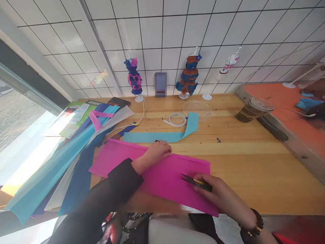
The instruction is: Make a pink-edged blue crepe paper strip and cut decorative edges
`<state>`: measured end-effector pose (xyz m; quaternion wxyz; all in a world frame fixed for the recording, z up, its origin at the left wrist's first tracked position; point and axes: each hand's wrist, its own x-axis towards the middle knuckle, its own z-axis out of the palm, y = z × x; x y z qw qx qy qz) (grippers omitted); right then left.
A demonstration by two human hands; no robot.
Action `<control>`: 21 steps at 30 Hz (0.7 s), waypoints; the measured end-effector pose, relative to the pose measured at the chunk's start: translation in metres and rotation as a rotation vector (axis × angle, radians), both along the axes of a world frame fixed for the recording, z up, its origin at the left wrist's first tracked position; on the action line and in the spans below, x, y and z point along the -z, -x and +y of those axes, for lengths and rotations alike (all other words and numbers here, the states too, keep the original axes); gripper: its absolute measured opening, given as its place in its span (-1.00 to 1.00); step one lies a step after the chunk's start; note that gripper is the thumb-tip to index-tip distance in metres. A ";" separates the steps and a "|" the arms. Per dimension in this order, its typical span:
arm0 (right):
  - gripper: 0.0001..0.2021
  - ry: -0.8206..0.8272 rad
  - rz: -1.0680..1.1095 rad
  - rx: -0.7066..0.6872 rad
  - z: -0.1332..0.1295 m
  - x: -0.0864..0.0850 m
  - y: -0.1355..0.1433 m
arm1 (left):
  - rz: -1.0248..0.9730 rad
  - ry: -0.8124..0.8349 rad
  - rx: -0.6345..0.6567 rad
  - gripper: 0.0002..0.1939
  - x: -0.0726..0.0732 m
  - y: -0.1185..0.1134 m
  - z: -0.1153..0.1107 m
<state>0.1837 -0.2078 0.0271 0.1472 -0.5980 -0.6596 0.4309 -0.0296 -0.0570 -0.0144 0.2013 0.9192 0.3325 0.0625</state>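
Note:
A sheet of magenta crepe paper (165,183) lies across the front of the wooden table, its far edge folded over in a narrow strip. My left hand (158,152) is closed at that folded edge, fingers curled down on the paper. Held in my right hand (214,189) is a pair of black thread snips (196,182), blades pointing left over the right part of the sheet. Just beyond the sheet, a light blue paper strip (152,137) bends upward at its right end. A roll of white double-sided tape (177,120) lies behind the strip.
Rolled and folded crepe paper (76,145) in blue and white is piled at the left. A clear cup with dark drink (250,110) stands at right. Along the tiled wall are a phone (160,84) and paper-decorated stands (188,76). A white cable (139,118) crosses the table.

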 end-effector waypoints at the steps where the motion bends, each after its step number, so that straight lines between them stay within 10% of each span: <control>1: -0.72 -0.006 -0.004 0.000 0.003 -0.001 0.002 | 0.000 -0.016 -0.010 -0.80 0.001 0.000 -0.001; 21: -0.62 -0.001 -0.095 0.031 0.017 0.009 0.007 | -0.065 -0.047 0.072 -0.82 0.001 -0.004 -0.007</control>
